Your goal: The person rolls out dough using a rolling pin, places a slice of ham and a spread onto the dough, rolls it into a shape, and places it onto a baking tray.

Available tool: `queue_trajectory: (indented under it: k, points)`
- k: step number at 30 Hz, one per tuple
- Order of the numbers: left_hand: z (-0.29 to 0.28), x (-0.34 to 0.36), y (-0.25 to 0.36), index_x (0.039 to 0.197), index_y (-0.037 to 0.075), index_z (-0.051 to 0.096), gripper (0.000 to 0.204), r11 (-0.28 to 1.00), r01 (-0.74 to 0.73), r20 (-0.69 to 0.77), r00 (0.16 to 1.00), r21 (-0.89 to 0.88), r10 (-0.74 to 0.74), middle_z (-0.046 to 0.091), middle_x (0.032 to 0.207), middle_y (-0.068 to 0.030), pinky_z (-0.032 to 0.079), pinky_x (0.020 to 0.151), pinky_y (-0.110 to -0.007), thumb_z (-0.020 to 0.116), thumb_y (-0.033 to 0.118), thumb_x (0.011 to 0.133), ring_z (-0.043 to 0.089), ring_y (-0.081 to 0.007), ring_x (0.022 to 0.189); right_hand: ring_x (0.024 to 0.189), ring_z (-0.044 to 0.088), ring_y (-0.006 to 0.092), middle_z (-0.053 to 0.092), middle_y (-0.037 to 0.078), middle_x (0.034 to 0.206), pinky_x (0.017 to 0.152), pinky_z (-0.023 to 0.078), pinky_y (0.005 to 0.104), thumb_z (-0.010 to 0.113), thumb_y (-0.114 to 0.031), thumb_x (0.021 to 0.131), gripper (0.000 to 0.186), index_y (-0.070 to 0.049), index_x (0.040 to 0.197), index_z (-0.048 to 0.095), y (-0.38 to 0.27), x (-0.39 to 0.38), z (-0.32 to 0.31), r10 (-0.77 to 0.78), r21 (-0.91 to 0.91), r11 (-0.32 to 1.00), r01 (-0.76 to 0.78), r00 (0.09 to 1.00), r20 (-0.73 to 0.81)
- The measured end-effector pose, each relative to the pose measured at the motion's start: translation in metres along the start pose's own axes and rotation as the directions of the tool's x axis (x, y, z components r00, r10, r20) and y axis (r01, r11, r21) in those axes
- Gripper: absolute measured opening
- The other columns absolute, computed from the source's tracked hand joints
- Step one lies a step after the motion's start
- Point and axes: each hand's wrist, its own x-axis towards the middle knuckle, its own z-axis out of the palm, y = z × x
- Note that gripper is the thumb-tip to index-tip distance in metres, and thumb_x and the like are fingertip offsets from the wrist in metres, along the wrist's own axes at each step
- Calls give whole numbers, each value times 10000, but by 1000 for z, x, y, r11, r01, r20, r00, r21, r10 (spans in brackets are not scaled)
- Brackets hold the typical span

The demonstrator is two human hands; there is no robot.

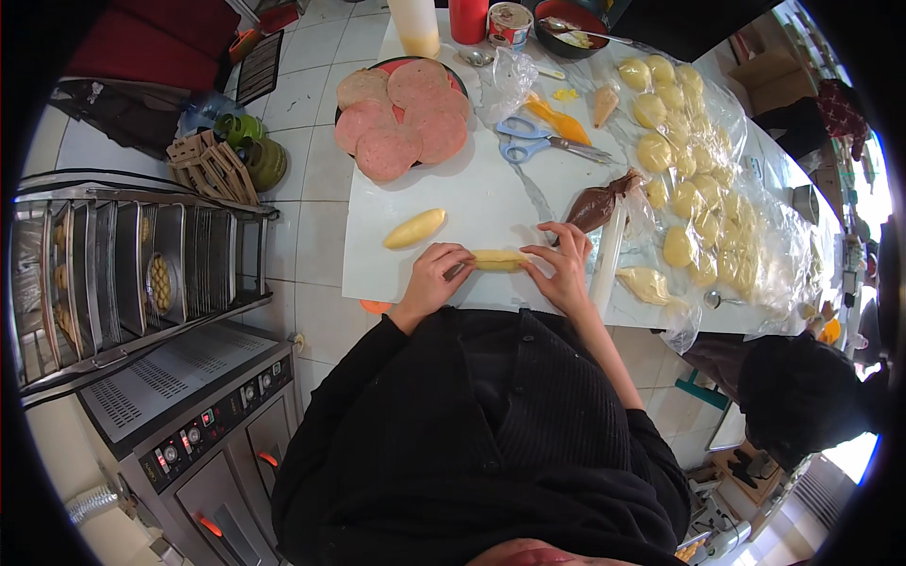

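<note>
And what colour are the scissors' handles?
The scissors' handles are light blue, clearest in the head view.

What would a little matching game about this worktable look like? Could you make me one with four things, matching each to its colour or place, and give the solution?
Things:
1. Scissors
2. Round slices
3. Filled bag
4. Dough roll

Descriptions:
A. Dark brown, lying just beyond the right hand
B. Pale yellow, between the fingers of the left hand and those of the right
C. Pink, overlapping one another
D. With light blue handles

Right pairs: 1-D, 2-C, 3-A, 4-B
</note>
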Motion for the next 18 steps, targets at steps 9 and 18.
queue_trajectory:
  k: [9,18]
  points:
    - [2,0,-10,885,29,670,161,997,63,77,995,-51,-59,640,880,-76,521,626,-288,707,13,729,636,-215,728,1131,428,244,546,-1,1105,931,244,443,752,-183,670,110,-152,770,717,13,-10,7,6,-48,999,-6,1000,2]
    - [-3,2,-2,1045,81,639,354,994,-107,150,983,23,102,627,1001,-54,517,748,-308,737,82,705,611,-228,894,1029,540,291,588,84,1075,890,409,400,709,-68,698,342,-78,1033,644,6,-12,6,-2,179,984,-23,991,137]
